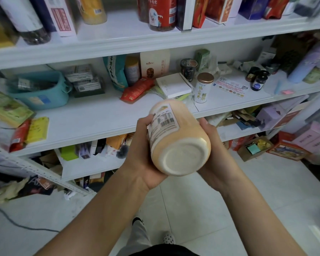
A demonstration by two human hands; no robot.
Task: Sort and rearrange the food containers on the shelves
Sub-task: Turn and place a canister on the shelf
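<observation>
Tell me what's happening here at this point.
A person holds a peach-coloured jar between both hands, left hand on one side, right hand on the other. The jar is tipped over, base toward the camera and barcode label up, held in front of the cluttered middle shelf, not set down.

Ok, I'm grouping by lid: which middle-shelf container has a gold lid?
The white tin with green characters, upright near the front of the shelf. The small dark jars to its right have black lids.
</observation>
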